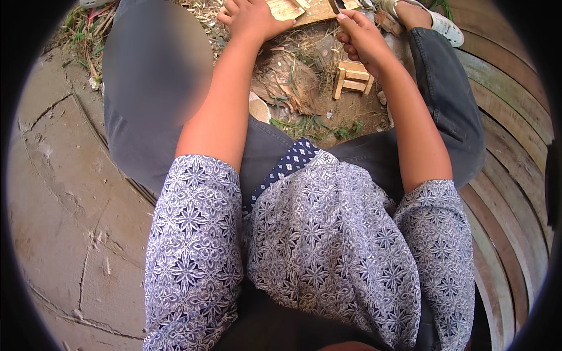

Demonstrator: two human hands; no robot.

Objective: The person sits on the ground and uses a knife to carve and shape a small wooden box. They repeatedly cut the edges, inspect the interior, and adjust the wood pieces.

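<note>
- Wood piece (287, 9) lies on the dirt at the top edge of the head view, under the left hand (252, 19), which presses flat on it, fingers spread.
- Right hand (363, 36) curls shut around a dark tool (335, 6).
- Small wooden frame (353, 79) sits below, near the right wrist.

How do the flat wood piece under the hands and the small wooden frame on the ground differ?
The flat wood piece is a pale board lying under the left hand and right hand; the small wooden frame is several slats joined together, lying untouched on the dirt nearer the person. Both are light, unpainted wood.
</note>
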